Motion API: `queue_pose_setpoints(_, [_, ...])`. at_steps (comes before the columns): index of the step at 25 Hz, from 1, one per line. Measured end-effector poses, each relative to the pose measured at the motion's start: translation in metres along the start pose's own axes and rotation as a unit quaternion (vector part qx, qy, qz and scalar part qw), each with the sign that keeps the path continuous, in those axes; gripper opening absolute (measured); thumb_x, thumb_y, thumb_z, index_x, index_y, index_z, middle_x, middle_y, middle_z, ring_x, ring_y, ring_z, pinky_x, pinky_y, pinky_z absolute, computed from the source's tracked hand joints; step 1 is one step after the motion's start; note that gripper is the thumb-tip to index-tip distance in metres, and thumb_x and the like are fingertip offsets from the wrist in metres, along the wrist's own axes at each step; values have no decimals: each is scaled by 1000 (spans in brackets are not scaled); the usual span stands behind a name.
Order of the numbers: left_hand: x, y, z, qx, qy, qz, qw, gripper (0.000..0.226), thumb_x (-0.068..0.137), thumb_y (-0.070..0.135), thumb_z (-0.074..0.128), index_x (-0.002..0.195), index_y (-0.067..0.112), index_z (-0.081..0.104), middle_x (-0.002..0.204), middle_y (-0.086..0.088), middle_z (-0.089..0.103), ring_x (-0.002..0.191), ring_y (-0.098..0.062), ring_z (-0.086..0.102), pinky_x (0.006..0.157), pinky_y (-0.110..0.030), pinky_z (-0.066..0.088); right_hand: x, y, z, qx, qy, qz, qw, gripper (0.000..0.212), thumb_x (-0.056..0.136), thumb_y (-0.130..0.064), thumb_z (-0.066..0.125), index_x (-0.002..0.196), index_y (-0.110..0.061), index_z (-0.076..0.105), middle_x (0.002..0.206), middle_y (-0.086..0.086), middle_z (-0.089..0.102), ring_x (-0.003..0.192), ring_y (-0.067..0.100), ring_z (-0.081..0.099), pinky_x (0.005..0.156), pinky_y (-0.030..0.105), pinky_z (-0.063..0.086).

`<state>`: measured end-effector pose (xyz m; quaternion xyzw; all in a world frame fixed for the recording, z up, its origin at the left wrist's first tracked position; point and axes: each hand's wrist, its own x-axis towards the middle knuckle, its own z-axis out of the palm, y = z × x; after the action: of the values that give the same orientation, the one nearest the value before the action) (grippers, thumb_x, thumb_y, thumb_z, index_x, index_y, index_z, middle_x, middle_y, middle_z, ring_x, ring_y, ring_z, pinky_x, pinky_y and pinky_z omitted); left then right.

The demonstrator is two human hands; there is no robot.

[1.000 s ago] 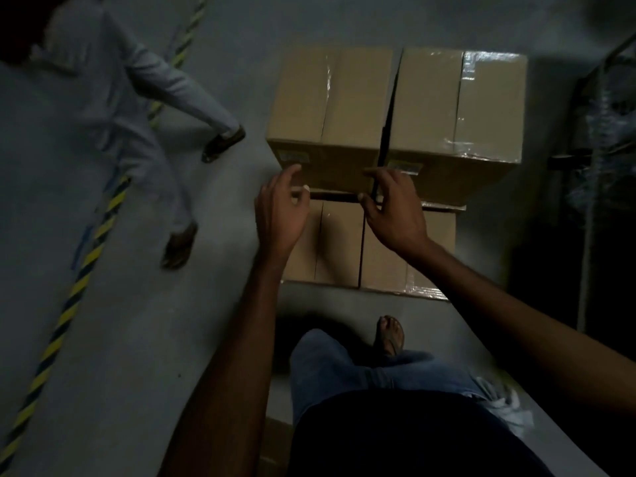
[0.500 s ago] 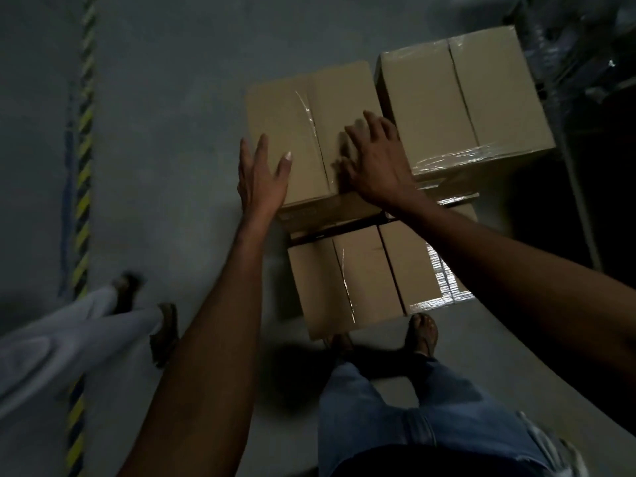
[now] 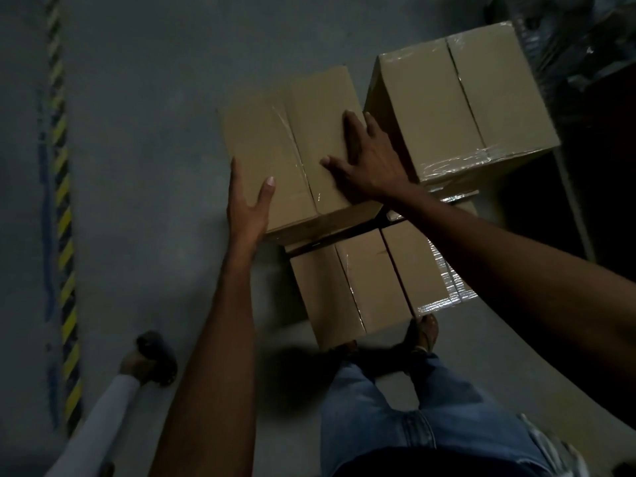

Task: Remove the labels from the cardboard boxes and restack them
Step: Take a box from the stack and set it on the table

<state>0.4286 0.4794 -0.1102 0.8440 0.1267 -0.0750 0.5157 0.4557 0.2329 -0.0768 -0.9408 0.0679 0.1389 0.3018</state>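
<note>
Down on the grey floor point(image 3: 155, 166) sits the stack, three taped cartons in sight: the near box point(image 3: 371, 280) low by the person's sandalled foot point(image 3: 425, 333), and two riding higher behind it, the left box point(image 3: 292, 149) and the right box point(image 3: 461, 101).

Not one label shows anywhere. Every top, and every sliver of side I can see, is bare cardboard and shiny tape. Whether the labels are off or sit on hidden faces, I cannot tell in this gloom.

The restacking looks about halfway to me. The left box sits skewed, turned out of line with the right box, with a dark wedge of gap between them. Its near edge hangs over the back of the near box. I'd say it needs lifting away or squaring up.

Both hands are on that left box. The left hand point(image 3: 246, 204) lies against its left side, fingers straight and together, thumb lifted over the top edge, gripping nothing. The right hand point(image 3: 364, 163) is spread flat on the lid, fingers reaching for the far right edge by the gap, pressing rather than clutching. Both arms are stretched well forward.

Off to the left, someone else's foot point(image 3: 156, 356) stands beside the yellow-and-black stripe point(image 3: 63, 187).
</note>
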Motion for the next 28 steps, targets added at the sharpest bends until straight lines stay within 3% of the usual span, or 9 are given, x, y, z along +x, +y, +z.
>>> queue_pose_setpoints(3, [0, -4, -12, -14, 1, -12, 1000, 91, 97, 43, 68, 164, 28, 9, 169, 5, 18, 135, 9, 22, 94, 11, 19, 4, -2, 6, 47, -6, -17, 999, 111, 88, -73, 65, 167, -26, 2, 168, 14, 24, 146, 36, 39, 117, 53, 39])
queue_pose_setpoints(8, [7, -14, -30, -15, -41, -1, 999, 100, 94, 37, 73, 163, 29, 2, 167, 5, 21, 140, 1, 31, 97, 5, 29, 4, -2, 17, 83, -3, -52, 995, 109, 88, -70, 66, 167, -31, 1, 165, 11, 32, 140, 30, 47, 114, 45, 42])
queue_pose_setpoints(13, [16, -11, -34, -14, -68, 12, 997, 104, 90, 40, 77, 163, 33, 3, 165, 5, 24, 138, -5, 38, 116, -28, 37, 6, 1, 15, 94, -18, -69, 993, 106, 90, -65, 67, 167, -30, 3, 166, 12, 30, 142, 31, 44, 116, 44, 39])
queue_pose_setpoints(17, [10, -1, -31, -35, -51, 2, 998, 108, 84, 41, 82, 164, 32, 10, 164, 7, 28, 137, -1, 37, 115, -24, 36, -3, -1, 8, 120, -17, -52, 991, 107, 89, -60, 71, 168, -27, 6, 169, 8, 29, 148, 28, 40, 123, 45, 34])
queue_pose_setpoints(20, [-3, 9, -41, -37, -46, -4, 998, 109, 82, 43, 84, 164, 29, 14, 164, 7, 29, 137, 0, 38, 119, -27, 36, -22, -7, 2, 126, -6, -46, 991, 105, 90, -57, 72, 168, -24, 9, 169, 7, 29, 147, 26, 40, 122, 37, 32])
queue_pose_setpoints(28, [-124, 35, -72, -5, -71, -23, 997, 107, 82, 44, 83, 163, 32, 15, 164, 8, 29, 139, -6, 42, 118, -31, 38, -150, -7, -11, 172, -14, -11, 985, 104, 87, -56, 76, 167, -24, 16, 168, 2, 34, 146, 20, 44, 121, 39, 37])
